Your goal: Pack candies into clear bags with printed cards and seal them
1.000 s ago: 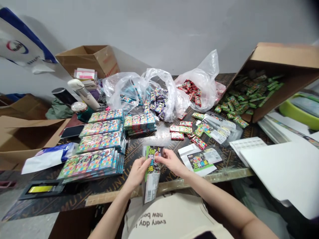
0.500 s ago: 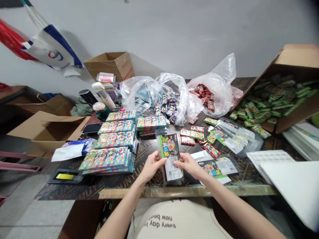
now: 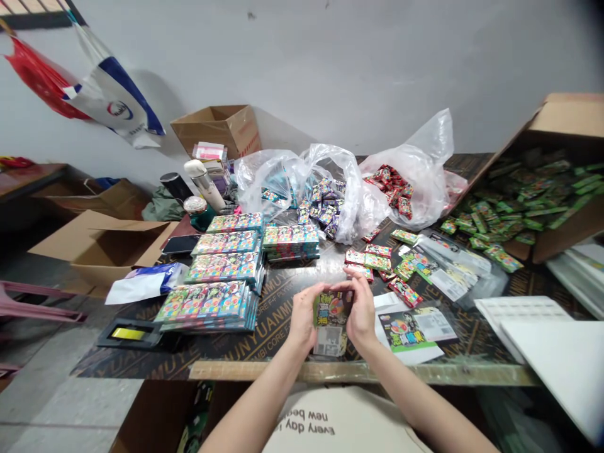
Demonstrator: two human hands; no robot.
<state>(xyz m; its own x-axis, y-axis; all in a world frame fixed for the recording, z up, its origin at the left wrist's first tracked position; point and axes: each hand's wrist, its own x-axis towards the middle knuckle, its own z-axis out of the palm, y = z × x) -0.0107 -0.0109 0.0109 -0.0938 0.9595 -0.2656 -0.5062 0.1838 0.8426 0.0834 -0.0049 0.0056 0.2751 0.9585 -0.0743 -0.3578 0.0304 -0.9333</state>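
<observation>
Holding a printed sleeve (image 3: 331, 322) between left hand (image 3: 304, 318) and right hand (image 3: 362, 313), both half-curled along its sides, near the surface's (image 3: 278, 336) front edge. Facing purple packets (image 3: 329, 211) in one clear bag (image 3: 350, 211), red packets (image 3: 395, 187) in another bag (image 3: 427, 173), green packets (image 3: 514, 198) in a tipped carton (image 3: 569, 116) farther right. Cupping the sides now, after pinching the face earlier.

The printed pouch (image 3: 330, 338) is smooth, shiny plastic film; the stacked packs (image 3: 205, 301) have glossy clear wrapping; the clear bags (image 3: 427, 171) are thin, crinkled plastic; the brown carton (image 3: 243, 133) is matt cardboard; the black tabletop (image 3: 279, 301) is smooth board with a sheen; the cream shirt (image 3: 361, 418) is matt cloth.
</observation>
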